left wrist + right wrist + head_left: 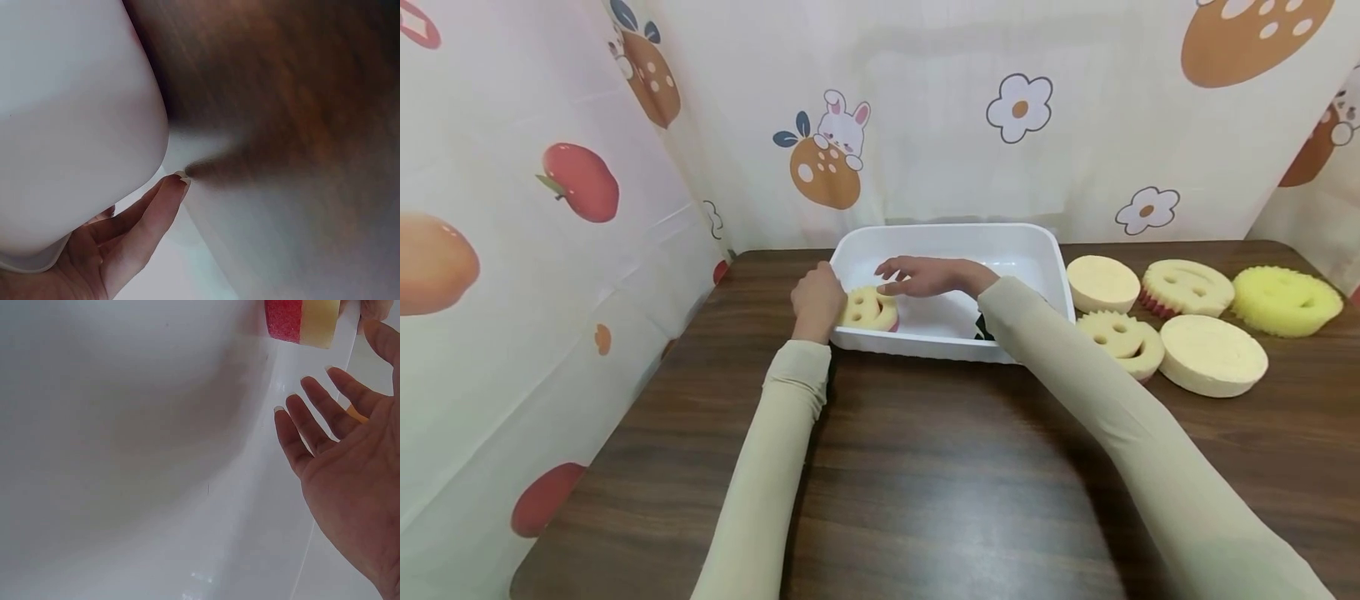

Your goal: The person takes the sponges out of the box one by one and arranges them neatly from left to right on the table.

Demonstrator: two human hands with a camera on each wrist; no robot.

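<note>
While the smiley sponge (868, 309) stands on edge in the white tub's (951, 344) near-left corner, the left hand (817, 302) steadies the tub's outer corner, grip unclear; the right hand (925, 276) hovers just right of it, fingers (315, 406) spread and released (nearer hand).

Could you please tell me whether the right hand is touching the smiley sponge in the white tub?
Apart. The right wrist view shows the right hand open, with bare white tub wall between its fingertips and the smiley sponge.
</note>
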